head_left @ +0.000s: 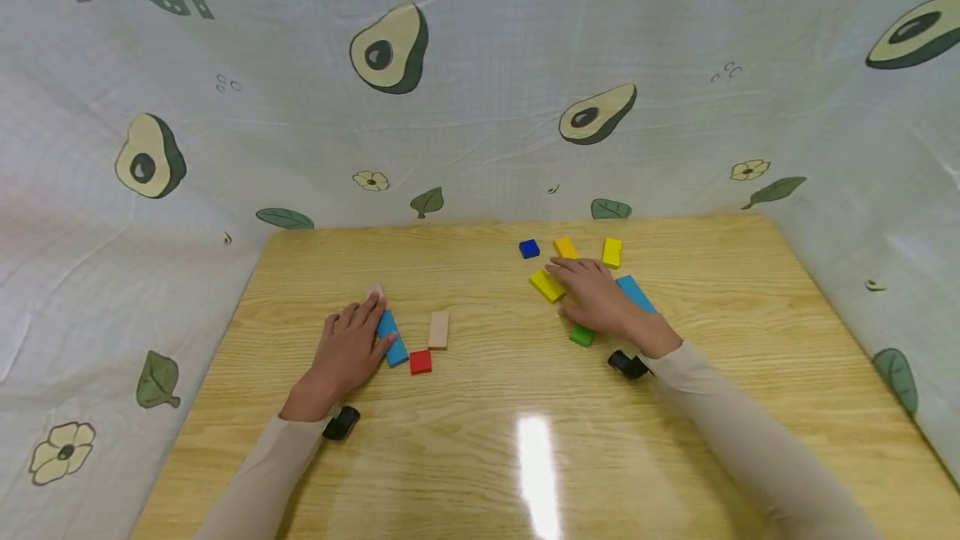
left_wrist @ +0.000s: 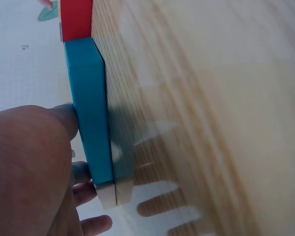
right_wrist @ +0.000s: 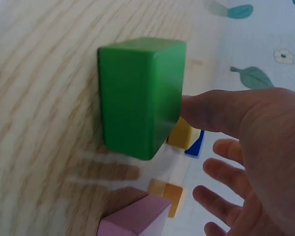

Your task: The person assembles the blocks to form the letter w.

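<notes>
My left hand (head_left: pixel 347 354) lies at the left of the table. Its thumb touches a long blue block (head_left: pixel 392 340), and its fingertips reach a small pale block (head_left: pixel 375 292) at that block's far end. A red block (head_left: pixel 421 362) and a tan block (head_left: pixel 438 330) lie just right of the blue one. My right hand (head_left: pixel 592 297) hovers with spread fingers over several blocks. Its thumb is by a green block (right_wrist: pixel 137 98), contact unclear. A pink block (right_wrist: pixel 136 217) under this hand is hidden in the head view. A yellow block (head_left: pixel 547 286) lies by its fingertips.
Beyond the right hand are a dark blue block (head_left: pixel 529 248), an orange block (head_left: pixel 566 247) and another yellow block (head_left: pixel 612 252). A second long blue block (head_left: pixel 636 293) lies beside the right wrist. A printed cloth (head_left: pixel 480 107) hangs behind the wooden table (head_left: pixel 480 457).
</notes>
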